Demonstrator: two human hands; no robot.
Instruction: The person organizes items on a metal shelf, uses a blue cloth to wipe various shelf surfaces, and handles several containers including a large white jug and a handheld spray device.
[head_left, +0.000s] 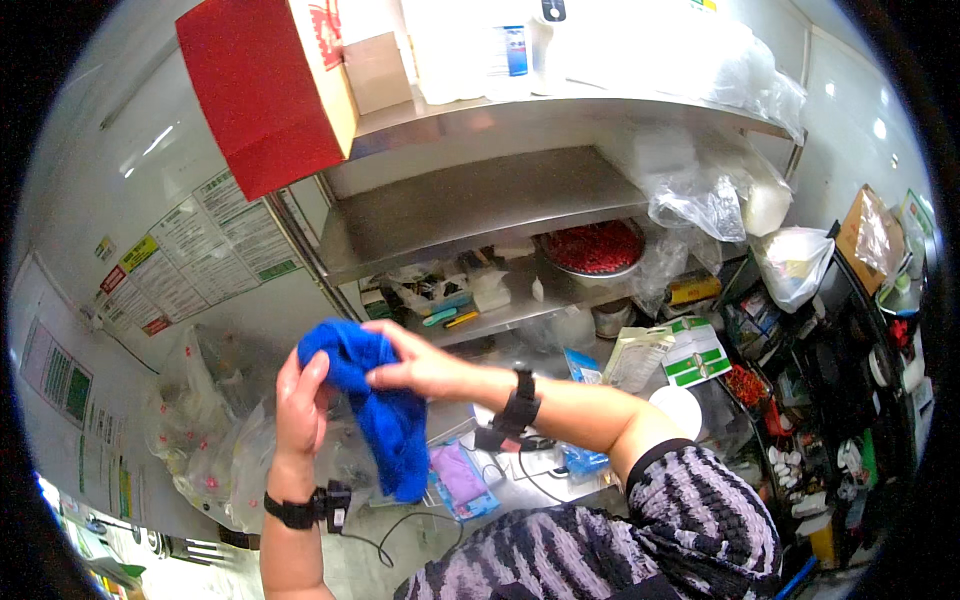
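Both hands hold a blue cloth (390, 427) up in front of the metal shelving, a little left of the middle of the view. My left hand (302, 401) grips its upper left part, thumb on top. At the cloth's upper right, my right hand (409, 360) pinches it between thumb and fingers. The rest of the cloth hangs down in folds below the hands. Each wrist wears a black strap with a small device and a cable.
A red box (262, 90) juts from the top metal shelf (480, 120). Lower down stand a pan of red pieces (596, 246) and a box cutter (460, 320). Plastic bags (195, 435) hang at left. Packets, a white lid (676, 411) and a crowded black rack (832, 375) are at right.
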